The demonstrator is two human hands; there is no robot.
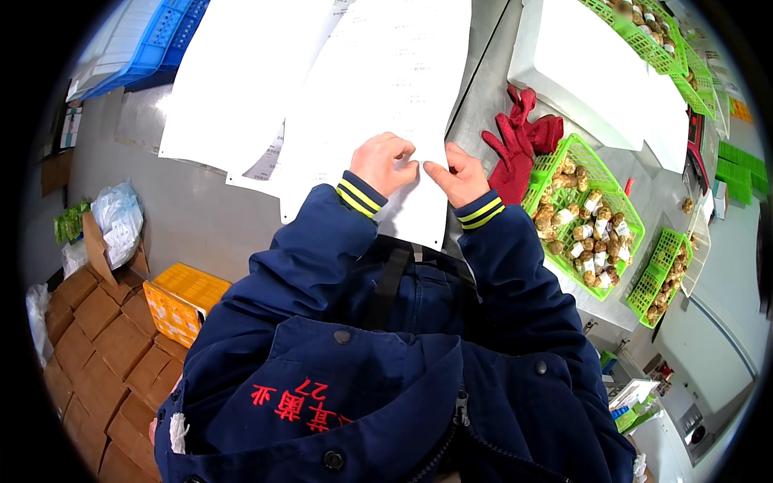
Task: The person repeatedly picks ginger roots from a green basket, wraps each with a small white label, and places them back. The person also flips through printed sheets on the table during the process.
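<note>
A large white sheet of paper (354,137) with faint printed lines spreads over the metal table in front of me, its near edge hanging toward my jacket. Over its lower part, my left hand (384,163) is closed, with thumb and index finger brought together. Close beside it, at the sheet's right edge, my right hand (460,175) is closed too, its thumb pointing at the left one. What the fingertips hold, if anything, is too small to make out. More white sheets (233,72) lie partly underneath to the left.
Right of my hands lie dark red gloves (515,145) and a green basket (636,217) of brown mushrooms, many with white bands. A second green basket (644,294) is farther right. A white box (596,64) stands behind. Brown cartons (105,322) and an orange crate (181,290) sit at lower left.
</note>
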